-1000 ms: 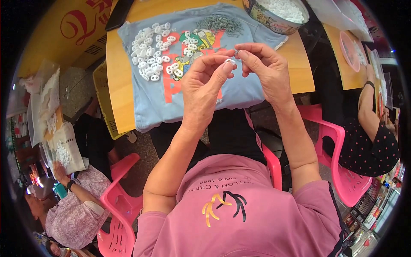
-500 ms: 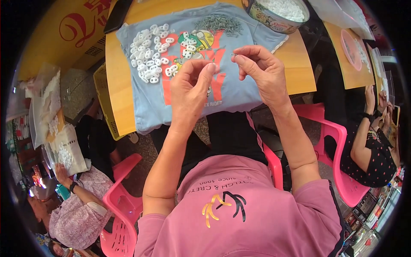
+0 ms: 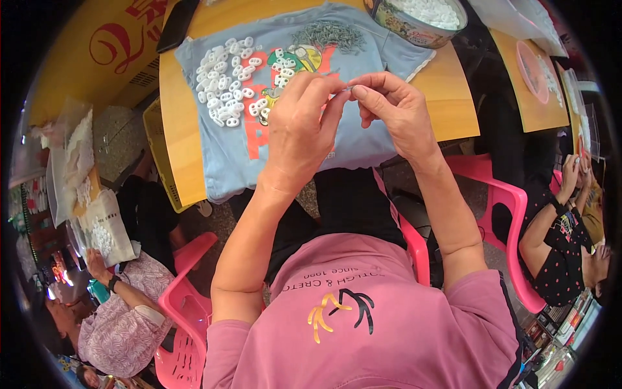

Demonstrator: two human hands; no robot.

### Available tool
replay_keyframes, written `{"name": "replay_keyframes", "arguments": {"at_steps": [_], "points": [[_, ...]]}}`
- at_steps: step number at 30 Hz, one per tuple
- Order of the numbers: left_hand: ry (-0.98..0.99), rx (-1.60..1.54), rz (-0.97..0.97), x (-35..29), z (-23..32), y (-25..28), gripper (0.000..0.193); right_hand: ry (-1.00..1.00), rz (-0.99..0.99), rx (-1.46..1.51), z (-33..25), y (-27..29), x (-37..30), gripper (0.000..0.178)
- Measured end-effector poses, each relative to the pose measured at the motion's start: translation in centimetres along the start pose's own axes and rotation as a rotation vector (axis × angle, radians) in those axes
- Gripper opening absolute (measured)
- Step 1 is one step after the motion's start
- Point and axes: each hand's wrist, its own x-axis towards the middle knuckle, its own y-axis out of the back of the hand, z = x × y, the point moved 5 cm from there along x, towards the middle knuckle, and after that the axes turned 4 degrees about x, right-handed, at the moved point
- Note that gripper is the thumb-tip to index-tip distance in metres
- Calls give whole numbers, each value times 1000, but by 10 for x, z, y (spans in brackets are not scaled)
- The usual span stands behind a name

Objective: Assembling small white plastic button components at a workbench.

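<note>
My left hand (image 3: pixel 299 126) and my right hand (image 3: pixel 400 120) meet fingertip to fingertip over a light blue T-shirt (image 3: pixel 223 165) spread on the table. The right thumb and forefinger pinch a thin, dark metal piece (image 3: pixel 348 89) that looks like a small screw. My left fingers are closed in a pinch against it; whatever else they hold is hidden. Left of my hands lie many white plastic two-holed oval pieces (image 3: pixel 223 83), with a smaller group (image 3: pixel 283 63) beside them. Beyond my fingers sits a heap of small grey screw-like pieces (image 3: pixel 330 37).
A round tin (image 3: pixel 414 32) of white pieces stands at the far right of the yellowish table (image 3: pixel 447 97). A dark flat object (image 3: pixel 178 23) lies at the far left corner. Co-workers sit on both sides, near pink chairs (image 3: pixel 184 305). A pink oval tray (image 3: pixel 532 72) is on the right-hand table.
My left hand has moved right and up, bringing its fingertips against those of the right hand. My right hand has stayed nearly in place, still pinching the thin metal piece.
</note>
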Motion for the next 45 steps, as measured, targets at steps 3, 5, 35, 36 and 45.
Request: {"name": "replay_keyframes", "arguments": {"at_steps": [3, 5, 35, 36, 45], "points": [[-128, 50, 55, 1, 2, -1, 13, -8, 16, 16, -1, 0, -1, 19], [-86, -1, 49, 2, 3, -3, 11, 12, 16, 29, -2, -1, -2, 19], [287, 99, -174, -7, -53, 50, 13, 307, 49, -396, 7, 9, -14, 13], [290, 104, -173, -8, -51, 49, 13, 290, 49, -403, 9, 9, -14, 14], [257, 236, -275, -22, -52, 61, 11, 169, 83, -357, 24, 16, -8, 21]]}}
